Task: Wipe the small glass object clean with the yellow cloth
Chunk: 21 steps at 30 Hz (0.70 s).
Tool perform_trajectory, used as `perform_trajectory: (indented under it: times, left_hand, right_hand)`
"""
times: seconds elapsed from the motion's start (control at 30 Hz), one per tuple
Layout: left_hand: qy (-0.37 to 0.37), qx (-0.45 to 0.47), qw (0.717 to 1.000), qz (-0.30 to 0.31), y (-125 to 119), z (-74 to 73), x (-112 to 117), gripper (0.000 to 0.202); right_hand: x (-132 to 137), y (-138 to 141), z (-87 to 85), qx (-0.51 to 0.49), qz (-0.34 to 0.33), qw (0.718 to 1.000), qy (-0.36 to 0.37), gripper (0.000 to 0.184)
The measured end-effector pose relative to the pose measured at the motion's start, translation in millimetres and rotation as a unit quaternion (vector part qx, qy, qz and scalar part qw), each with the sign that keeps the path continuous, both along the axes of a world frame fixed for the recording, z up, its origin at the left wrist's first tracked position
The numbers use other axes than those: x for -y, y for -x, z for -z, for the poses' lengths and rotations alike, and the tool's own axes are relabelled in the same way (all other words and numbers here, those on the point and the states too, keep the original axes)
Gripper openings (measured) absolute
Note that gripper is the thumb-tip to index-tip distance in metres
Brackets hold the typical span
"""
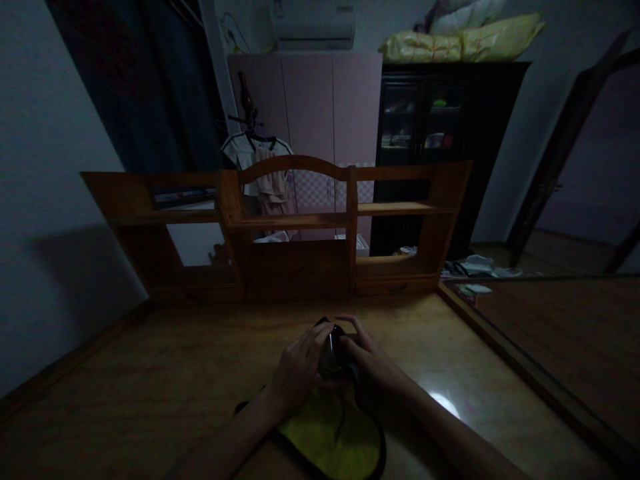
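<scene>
A small dark object with a glossy face [331, 353] sits between my two hands; the dim light does not show its kind. My left hand [300, 357] wraps it from the left, fingers bent over its upper edge. From the right, my right hand [370, 357] grips it with the thumb against its face, the index finger reaching past the far side. Just below lies a yellow-green cloth piece with black edging [335, 433], flat on the wooden surface [200, 360] and partly covered by my forearms and hands.
A wooden shelf unit [290, 221] with open compartments stands along the far edge. A raised wooden rail [500, 347] borders the right side, a wall [50, 233] the left. Beyond are a pink wardrobe [310, 100], a black cabinet [480, 133] and hanging clothes [270, 173].
</scene>
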<state>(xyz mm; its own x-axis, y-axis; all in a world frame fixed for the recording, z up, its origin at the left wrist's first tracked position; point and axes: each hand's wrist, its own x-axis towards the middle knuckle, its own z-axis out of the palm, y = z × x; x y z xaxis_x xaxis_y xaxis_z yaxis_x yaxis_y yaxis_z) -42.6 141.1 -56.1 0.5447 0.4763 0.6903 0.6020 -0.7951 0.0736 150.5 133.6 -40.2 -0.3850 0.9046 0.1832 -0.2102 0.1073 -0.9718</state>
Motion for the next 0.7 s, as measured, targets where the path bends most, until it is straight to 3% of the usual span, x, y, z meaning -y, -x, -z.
perform_trajectory:
  times: [0.13, 0.5, 0.7]
  left_hand:
    - [0.003, 0.002, 1.0, 0.0, -0.2, -1.4, 0.3, 0.083]
    - [-0.001, -0.005, 1.0, 0.008, 0.1, -1.4, -0.1, 0.084]
    - [-0.013, -0.009, 1.0, 0.002, -0.1, -2.4, -0.3, 0.084]
  right_hand:
    - [-1.0, 0.6, -2.4, 0.022, 0.018, 0.998, -0.05, 0.034]
    - [0.9, -0.2, -7.7, 0.06, 0.019, 0.994, -0.091, 0.033]
    - [-2.1, -1.2, 1.6, 0.107, 0.059, 0.984, -0.128, 0.03]
